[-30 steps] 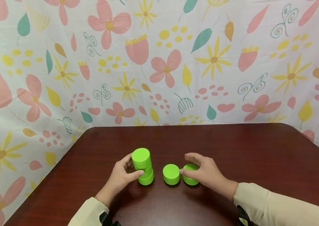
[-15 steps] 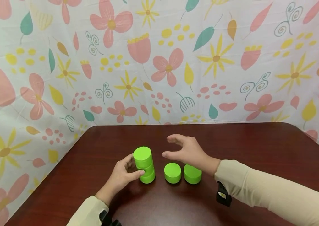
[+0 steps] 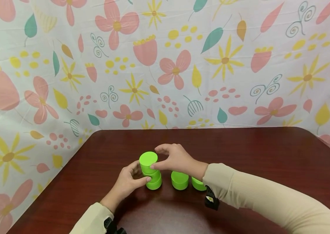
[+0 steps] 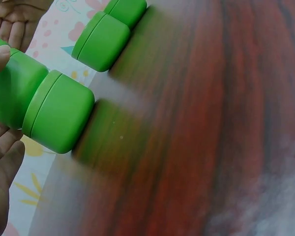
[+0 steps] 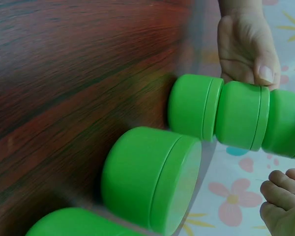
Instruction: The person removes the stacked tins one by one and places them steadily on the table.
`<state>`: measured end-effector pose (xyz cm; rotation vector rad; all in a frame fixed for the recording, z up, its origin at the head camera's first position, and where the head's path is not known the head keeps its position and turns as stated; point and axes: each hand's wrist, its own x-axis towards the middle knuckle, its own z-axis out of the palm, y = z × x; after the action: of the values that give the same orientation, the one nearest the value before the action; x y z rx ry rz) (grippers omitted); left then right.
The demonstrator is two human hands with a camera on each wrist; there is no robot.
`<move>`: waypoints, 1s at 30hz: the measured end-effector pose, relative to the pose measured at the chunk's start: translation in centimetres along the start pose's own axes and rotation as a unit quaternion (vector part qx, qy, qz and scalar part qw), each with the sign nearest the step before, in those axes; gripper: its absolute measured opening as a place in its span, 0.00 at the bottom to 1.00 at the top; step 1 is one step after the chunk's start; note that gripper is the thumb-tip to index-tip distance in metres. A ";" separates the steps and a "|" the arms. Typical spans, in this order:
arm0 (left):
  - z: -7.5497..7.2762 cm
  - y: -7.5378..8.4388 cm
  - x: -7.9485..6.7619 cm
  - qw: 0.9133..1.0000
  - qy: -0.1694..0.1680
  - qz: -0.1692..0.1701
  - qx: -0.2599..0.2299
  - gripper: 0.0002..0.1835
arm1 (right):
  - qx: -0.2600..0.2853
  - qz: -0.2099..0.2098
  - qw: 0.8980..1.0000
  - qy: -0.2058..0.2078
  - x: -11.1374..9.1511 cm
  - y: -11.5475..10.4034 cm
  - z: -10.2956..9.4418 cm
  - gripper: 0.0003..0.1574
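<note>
Three round green lidded jars point(image 3: 148, 159) stand stacked on the table, one above the other. My left hand point(image 3: 125, 182) grips the stack around its middle jar point(image 5: 241, 115), thumb in front and fingers behind. At the top jar is my right hand point(image 3: 179, 159); its thumb overlaps the jar's front, while its fingers point(image 5: 282, 191) stay apart from it. In the left wrist view, the bottom jar point(image 4: 61, 113) shows fully and the top one is mostly cut off. Two single green jars stand right of the stack, one point(image 3: 179, 181) nearer, the other point(image 3: 198, 184) partly hidden by the right forearm.
The dark red-brown table point(image 3: 241, 146) is glossy and has a straight back edge. Behind it hangs a white cloth point(image 3: 165, 97) printed with flowers and leaves. A black strap device point(image 3: 211, 199) sits at the right wrist.
My right hand has moved left from the rightmost jar, over the other single jar, to the stack's top. My left hand keeps its hold on the stack; the head view has shifted slightly.
</note>
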<state>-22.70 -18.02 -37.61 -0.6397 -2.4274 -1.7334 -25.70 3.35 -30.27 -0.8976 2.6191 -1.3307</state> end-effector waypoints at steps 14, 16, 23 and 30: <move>-0.2 -0.3 0.0 1.000 0.010 -0.005 0.002 0.27 | 0.007 0.000 1.000 -0.003 0.8 -0.3 0.7 0.35; -0.2 -0.4 0.1 1.000 0.010 -0.007 0.003 0.27 | 0.013 -0.001 1.000 -0.004 0.8 -0.3 0.7 0.34; -0.2 -0.6 0.2 1.000 0.014 -0.002 0.001 0.27 | 0.035 -0.014 0.999 -0.004 0.7 -0.2 0.8 0.29; -0.2 -0.5 0.1 1.000 0.018 0.001 0.003 0.26 | 0.045 -0.023 0.999 0.001 0.6 0.0 1.2 0.25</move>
<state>-23.05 -18.27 -37.99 -0.6054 -2.4056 -1.7215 -25.88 2.19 -30.89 -0.9501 2.5326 -1.4488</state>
